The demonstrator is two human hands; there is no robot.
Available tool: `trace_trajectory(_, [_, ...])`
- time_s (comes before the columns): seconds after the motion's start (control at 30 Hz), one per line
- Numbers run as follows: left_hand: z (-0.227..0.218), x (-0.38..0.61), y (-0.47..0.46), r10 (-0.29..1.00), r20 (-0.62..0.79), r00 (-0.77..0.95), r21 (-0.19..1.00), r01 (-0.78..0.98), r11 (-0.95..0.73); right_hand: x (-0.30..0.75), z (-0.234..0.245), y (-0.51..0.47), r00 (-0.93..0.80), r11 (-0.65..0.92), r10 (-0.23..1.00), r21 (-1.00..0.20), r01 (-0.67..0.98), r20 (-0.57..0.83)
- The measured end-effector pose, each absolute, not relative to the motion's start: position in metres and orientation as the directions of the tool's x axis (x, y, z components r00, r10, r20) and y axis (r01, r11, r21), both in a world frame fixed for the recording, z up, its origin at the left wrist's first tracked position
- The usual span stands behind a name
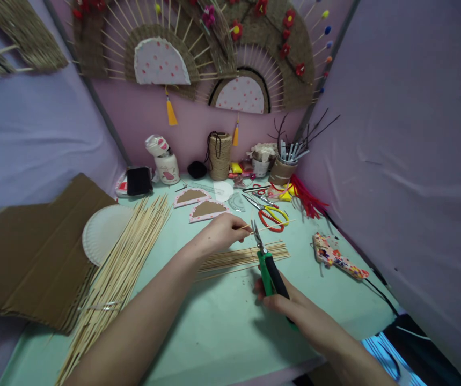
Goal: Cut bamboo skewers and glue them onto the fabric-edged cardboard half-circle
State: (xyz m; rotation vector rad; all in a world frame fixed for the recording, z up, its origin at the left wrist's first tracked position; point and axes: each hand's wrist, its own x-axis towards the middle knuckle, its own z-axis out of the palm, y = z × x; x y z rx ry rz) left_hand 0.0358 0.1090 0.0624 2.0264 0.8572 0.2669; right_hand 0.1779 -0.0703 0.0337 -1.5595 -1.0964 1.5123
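Observation:
My left hand (227, 231) is closed in a pinch on a thin bamboo stick (280, 224), whose free end points right. My right hand (282, 300) grips pruning shears (272, 276) with green and black handles. The parted blades of the shears are at the stick, just right of my left fingertips; whether they touch it I cannot tell. Below my hands a row of bamboo sticks (240, 258) lies flat on the table, partly hidden by my left forearm. To the left lies a large bundle of longer bamboo sticks (127, 257).
Cardboard sheets (41, 252) and a white paper plate (101, 230) lie left. Behind my hands are pink-edged half-round pieces (209, 210), scissors (272, 217) and a twine spool (220, 155). A patterned glue gun (338, 258) with a cord lies right. Decorated fans (250, 96) hang behind.

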Motion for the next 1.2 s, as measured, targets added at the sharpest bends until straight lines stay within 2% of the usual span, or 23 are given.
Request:
trace_trajectory(0.33, [0.061, 0.036, 0.110, 0.666, -0.133, 0.734, 0.778, 0.494, -0.389, 0.176, 0.036, -0.068, -0.035, -0.392, 0.914, -0.904, 0.173, -0.403])
trace_trajectory(0.53, [0.062, 0.036, 0.109, 0.658, -0.121, 0.743, 0.779, 0.482, -0.401, 0.175, 0.033, -0.069, 0.006, -0.356, 0.933, -0.918, 0.175, -0.360])
trace_trajectory(0.9, [0.062, 0.036, 0.109, 0.640, -0.108, 0.761, 0.792, 0.455, -0.408, 0.178, 0.034, -0.069, 0.002, -0.360, 0.930, -0.913, 0.190, -0.367])
trace_trajectory(1.1, [0.067, 0.036, 0.107, 0.636, -0.122, 0.762, 0.760, 0.484, -0.434, 0.173, 0.027, -0.069, 0.039, -0.342, 0.940, -0.927, 0.155, -0.340])
trace_trajectory(1.2, [0.069, 0.035, 0.106, 0.640, -0.132, 0.757, 0.717, 0.519, -0.466, 0.169, 0.024, -0.066, 0.069, -0.378, 0.925, -0.923, 0.065, -0.374])
